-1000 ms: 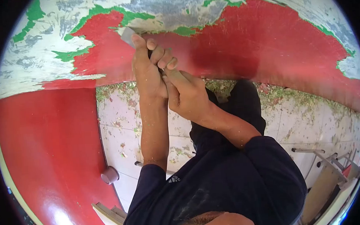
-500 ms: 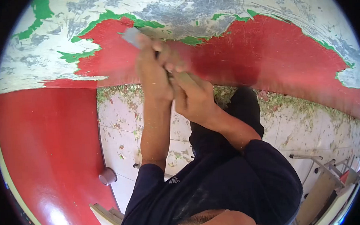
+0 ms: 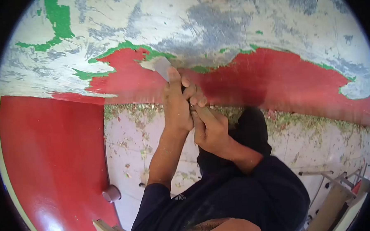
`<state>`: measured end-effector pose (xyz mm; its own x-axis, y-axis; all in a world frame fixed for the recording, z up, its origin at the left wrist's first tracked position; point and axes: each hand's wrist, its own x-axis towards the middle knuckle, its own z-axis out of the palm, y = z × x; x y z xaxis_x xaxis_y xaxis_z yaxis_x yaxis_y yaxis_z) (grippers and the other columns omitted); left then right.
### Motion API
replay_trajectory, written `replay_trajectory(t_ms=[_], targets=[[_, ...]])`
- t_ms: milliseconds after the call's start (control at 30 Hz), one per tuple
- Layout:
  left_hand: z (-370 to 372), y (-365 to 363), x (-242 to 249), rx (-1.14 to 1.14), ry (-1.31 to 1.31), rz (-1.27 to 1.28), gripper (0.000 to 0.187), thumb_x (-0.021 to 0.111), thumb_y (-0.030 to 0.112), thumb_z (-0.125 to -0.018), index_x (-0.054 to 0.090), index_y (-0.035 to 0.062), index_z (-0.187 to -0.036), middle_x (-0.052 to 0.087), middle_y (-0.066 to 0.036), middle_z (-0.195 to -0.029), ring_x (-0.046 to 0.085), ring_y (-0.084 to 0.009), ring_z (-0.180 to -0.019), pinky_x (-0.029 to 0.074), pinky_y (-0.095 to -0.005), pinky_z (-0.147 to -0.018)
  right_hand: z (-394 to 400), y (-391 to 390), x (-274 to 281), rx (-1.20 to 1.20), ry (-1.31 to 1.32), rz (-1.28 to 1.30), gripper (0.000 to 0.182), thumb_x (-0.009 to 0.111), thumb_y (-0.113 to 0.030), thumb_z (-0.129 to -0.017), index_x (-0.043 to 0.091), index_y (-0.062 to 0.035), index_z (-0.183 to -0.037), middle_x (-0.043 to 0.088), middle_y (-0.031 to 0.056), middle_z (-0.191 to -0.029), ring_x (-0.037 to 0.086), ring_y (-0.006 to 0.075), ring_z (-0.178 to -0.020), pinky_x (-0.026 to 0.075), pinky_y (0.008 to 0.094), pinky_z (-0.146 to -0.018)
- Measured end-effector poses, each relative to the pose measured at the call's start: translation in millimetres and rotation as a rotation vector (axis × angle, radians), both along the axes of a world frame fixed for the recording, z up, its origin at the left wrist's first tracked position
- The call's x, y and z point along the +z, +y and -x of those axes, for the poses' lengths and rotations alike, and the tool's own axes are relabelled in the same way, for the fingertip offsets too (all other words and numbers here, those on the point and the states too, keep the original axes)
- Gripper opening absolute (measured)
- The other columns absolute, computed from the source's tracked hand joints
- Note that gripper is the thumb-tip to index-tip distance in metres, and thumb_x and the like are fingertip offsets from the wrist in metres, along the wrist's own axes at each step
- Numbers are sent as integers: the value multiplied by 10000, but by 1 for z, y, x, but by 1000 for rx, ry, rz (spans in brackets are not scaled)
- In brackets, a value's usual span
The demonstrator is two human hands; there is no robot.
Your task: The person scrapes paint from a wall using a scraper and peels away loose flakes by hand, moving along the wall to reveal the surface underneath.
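Note:
A scraper with a flat grey blade (image 3: 162,67) is pressed to the wall, its edge at the border between red paint and a pale, stripped patch. My left hand (image 3: 179,105) wraps the scraper's handle, thumb lying along the blade's base. Just below and to the right, my right hand (image 3: 212,128) is closed around the handle's lower end, close against the left fingers. Most of the handle is hidden by both hands. Along the ragged edge of the red paint (image 3: 249,79), strips of green paint (image 3: 126,46) show.
Paint flakes (image 3: 301,123) litter the tiled floor (image 3: 126,147) along the wall's foot. A red panel (image 3: 54,154) stands at left, with a small brownish cup (image 3: 111,194) beside it. Metal-legged furniture (image 3: 336,187) is at the lower right. The dark trouser leg (image 3: 251,129) is close to the wall.
Both hands and the scraper have moved right and down in view, and the blade now sits farther right along the paint border. The view has tilted, showing more of the upper wall.

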<state>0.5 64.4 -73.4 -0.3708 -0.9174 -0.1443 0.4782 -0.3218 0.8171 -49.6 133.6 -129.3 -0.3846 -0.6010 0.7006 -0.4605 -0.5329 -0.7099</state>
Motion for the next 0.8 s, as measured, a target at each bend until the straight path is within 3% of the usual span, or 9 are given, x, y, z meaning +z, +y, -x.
replay_trajectory(t_ms=[67,167,200,333,467,533,600,767,800], targets=[[3,0,3,66,-116,76,425,379,479,-994,392,126,-758,262,39,-546,319,-97,-448,366,-264,-429,3,2,-2,17,23,-57,349,584,27,-771,573,41,-1119,553,189,-717,564,345,-575,460,399,-487],[-11,-14,35,-42,270,39,444,379,489,-991,394,108,-762,262,27,-550,337,-118,-460,373,-279,-434,2,-11,23,124,66,-22,377,579,24,-791,568,46,-1167,568,200,-717,569,352,-561,473,395,-496],[-12,-11,29,6,63,107,447,385,495,-987,393,111,-759,252,35,-553,324,-109,-472,363,-275,-432,-1,-9,18,84,39,4,356,579,25,-788,573,46,-1143,561,190,-718,565,351,-565,476,397,-498],[4,7,-1,4,-63,-17,414,406,482,-986,392,139,-755,246,55,-556,304,-81,-474,348,-252,-434,0,9,6,-26,-47,-36,285,550,104,-782,593,74,-1062,580,214,-762,588,378,-629,473,385,-544],[-3,-8,26,18,196,43,404,417,496,-976,409,145,-777,261,48,-552,304,-69,-456,354,-229,-416,8,1,24,129,85,-152,317,552,80,-796,587,87,-1111,602,230,-808,618,355,-646,486,379,-555],[5,14,8,57,-114,44,407,411,482,-983,409,134,-774,264,46,-551,320,-82,-454,371,-253,-422,5,15,0,30,21,-27,332,552,79,-790,585,79,-1120,578,220,-770,585,353,-609,459,387,-529],[19,16,-7,57,-172,30,409,408,477,-986,409,127,-773,266,44,-551,329,-89,-452,382,-266,-425,16,18,-10,-21,9,-1,338,550,81,-787,585,77,-1123,568,219,-757,575,354,-598,450,390,-522],[16,18,-9,-1,106,-32,421,411,482,-983,410,119,-770,269,33,-551,339,-104,-448,383,-271,-423,18,31,-8,15,80,-221,318,583,34,-771,587,45,-1089,575,208,-744,586,373,-604,487,426,-545],[18,22,-10,-16,63,-76,421,411,481,-983,410,118,-770,269,33,-551,340,-103,-449,380,-270,-423,19,32,-12,20,45,-183,328,551,90,-780,589,78,-1106,584,227,-786,602,364,-635,466,392,-545]])
